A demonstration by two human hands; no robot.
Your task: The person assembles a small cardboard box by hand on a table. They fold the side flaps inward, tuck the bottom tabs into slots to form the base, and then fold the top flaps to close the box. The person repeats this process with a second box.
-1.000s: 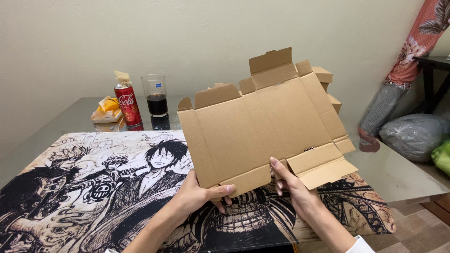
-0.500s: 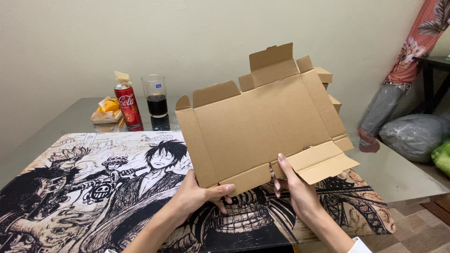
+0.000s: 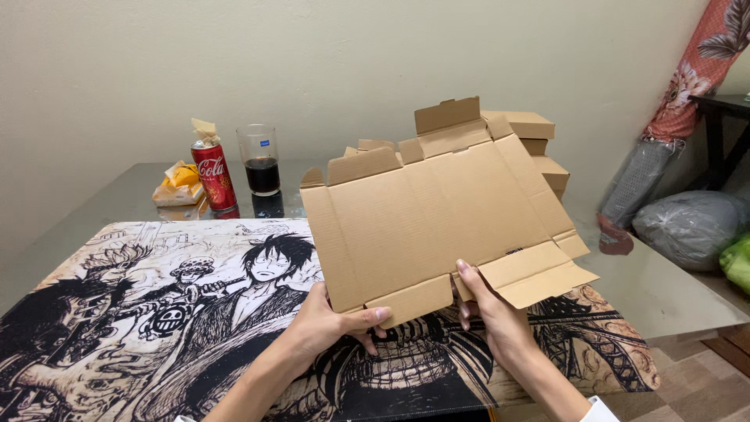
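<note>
A glass-topped table (image 3: 94, 205) carries a black-and-white manga-print mat (image 3: 156, 312), and above the mat a flat, unfolded cardboard box blank (image 3: 437, 211) is held tilted up. The left hand (image 3: 324, 328) pinches its lower left edge, thumb on top, while the right hand (image 3: 496, 316) grips the bottom flap with fingers closed. Behind stand stacked folded boxes (image 3: 535, 144), a glass of dark drink (image 3: 260, 160) and a red soda can (image 3: 214, 176).
</note>
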